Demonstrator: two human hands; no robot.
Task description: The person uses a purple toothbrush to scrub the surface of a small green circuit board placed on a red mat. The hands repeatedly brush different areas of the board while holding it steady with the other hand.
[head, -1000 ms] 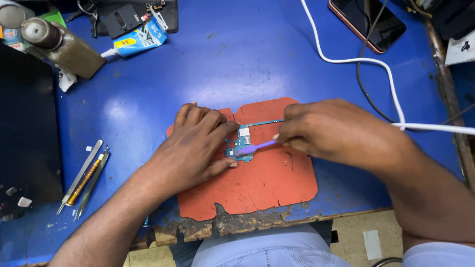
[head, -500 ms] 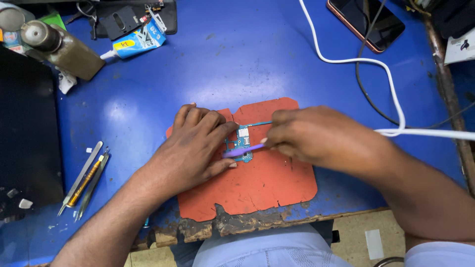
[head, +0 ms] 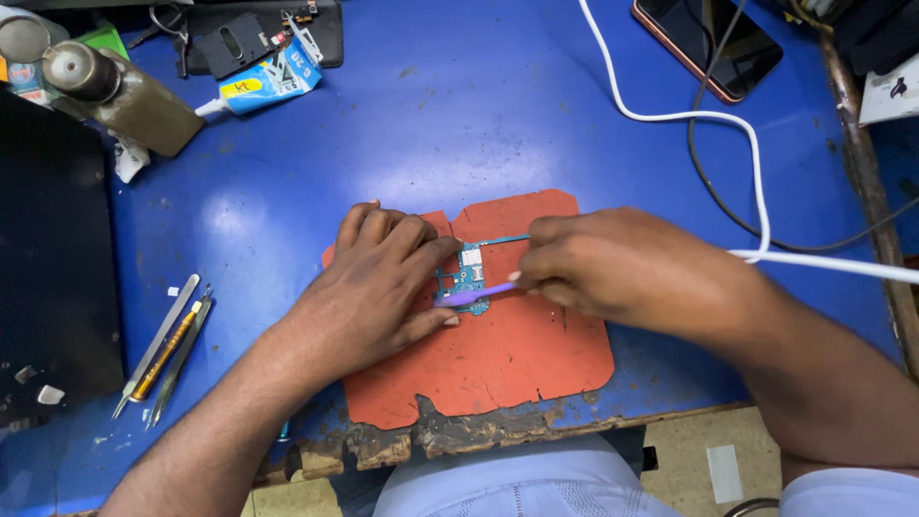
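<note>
A blue workbench [head: 536, 124] with a chipped near edge carries an orange repair mat [head: 507, 354]. On the mat, the left hand [head: 369, 292] lies flat with fingers together, pressing a small green circuit board [head: 466, 278] in place. The right hand [head: 613, 268] pinches a purple tool [head: 476, 296], its tip on the board; it looks like a small brush, though the head is partly hidden. Left of the mat lie metal tweezers and picks [head: 163, 349]. Farther off, a white cable [head: 689, 115] loops past a phone [head: 708, 43], and a glue tube [head: 258, 88] lies far left.
</note>
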